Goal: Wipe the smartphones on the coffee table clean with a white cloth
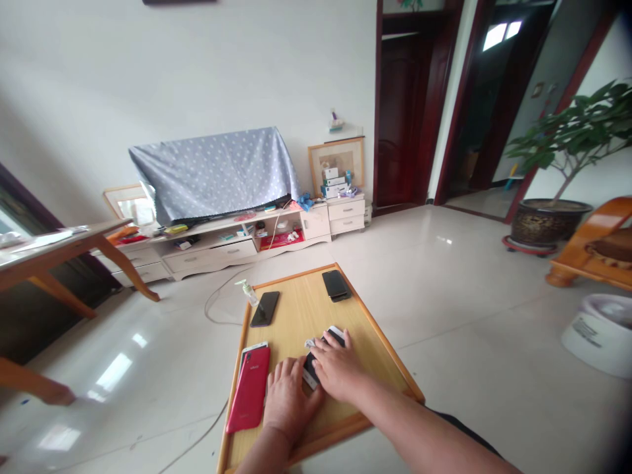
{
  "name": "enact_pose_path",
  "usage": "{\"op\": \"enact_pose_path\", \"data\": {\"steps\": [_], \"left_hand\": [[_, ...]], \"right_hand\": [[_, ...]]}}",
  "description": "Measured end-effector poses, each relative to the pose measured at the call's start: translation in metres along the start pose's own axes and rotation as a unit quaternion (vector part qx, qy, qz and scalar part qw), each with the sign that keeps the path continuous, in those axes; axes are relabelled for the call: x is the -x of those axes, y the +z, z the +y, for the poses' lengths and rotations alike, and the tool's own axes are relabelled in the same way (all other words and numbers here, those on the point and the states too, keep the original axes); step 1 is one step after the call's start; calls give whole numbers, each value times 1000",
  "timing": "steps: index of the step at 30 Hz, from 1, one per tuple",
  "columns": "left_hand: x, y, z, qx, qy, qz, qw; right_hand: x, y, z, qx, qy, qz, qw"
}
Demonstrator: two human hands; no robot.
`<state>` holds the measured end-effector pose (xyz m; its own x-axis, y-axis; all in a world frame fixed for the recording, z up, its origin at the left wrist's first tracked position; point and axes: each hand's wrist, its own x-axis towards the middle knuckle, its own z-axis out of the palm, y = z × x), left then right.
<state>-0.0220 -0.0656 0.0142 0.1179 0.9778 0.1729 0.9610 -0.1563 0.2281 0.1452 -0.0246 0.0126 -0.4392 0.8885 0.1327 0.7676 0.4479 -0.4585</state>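
Note:
A white phone with a black screen [311, 372] lies slanted on the small wooden table. My left hand [289, 395] grips its near-left end between fingers and thumb. Bent over the phone's screen is my right hand [336, 366], its fingertips pressing down. A small crumpled whitish piece, like a cloth or tissue [309, 343], sticks out beside those fingertips; the rest is hidden. Left of my left hand, a red phone [249, 388] lies back up, partly over another white-edged phone [261, 345]. Farther off on the table lie a dark phone [265, 309] and a black phone [335, 284] resting on another dark one.
A clear pump bottle [249, 294] stands at the table's [296, 289] far-left edge. Beyond are a low white cabinet [217, 257] and a cloth-draped screen [217, 171]. A cable [212, 309] runs over the floor. At right stand a potted plant [543, 220] and a white bucket [600, 336].

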Motion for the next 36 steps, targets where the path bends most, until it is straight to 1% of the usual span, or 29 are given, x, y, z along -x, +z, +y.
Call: {"op": "enact_pose_path", "data": {"steps": [4,8,11,14,19,22,25,30,33,36], "left_hand": [[1,5,-5,3,12,10,1000],[0,15,-12,4,17,42,999],[0,18,-14,7,11,71,997],[1,15,-12,5,6,81,997],[3,-2,0,-8,19,38,999],[3,-8,6,0,22,25,999],[3,-6,4,5,31,27,999],[4,3,-5,-1,47,28,998],[4,8,-9,-1,54,35,998],[3,8,-7,7,66,36,997]], "right_hand": [[-11,-14,18,19,73,17,997],[-11,-23,29,53,101,62,992],[-4,-27,30,73,118,60,988],[4,-32,31,91,139,51,985],[15,-40,27,82,166,37,982],[20,-38,23,53,177,17,983],[25,-31,19,9,171,4,985],[32,-18,11,-85,117,23,989],[32,-12,4,-134,107,47,984],[31,-5,-1,-171,100,38,979]]}}
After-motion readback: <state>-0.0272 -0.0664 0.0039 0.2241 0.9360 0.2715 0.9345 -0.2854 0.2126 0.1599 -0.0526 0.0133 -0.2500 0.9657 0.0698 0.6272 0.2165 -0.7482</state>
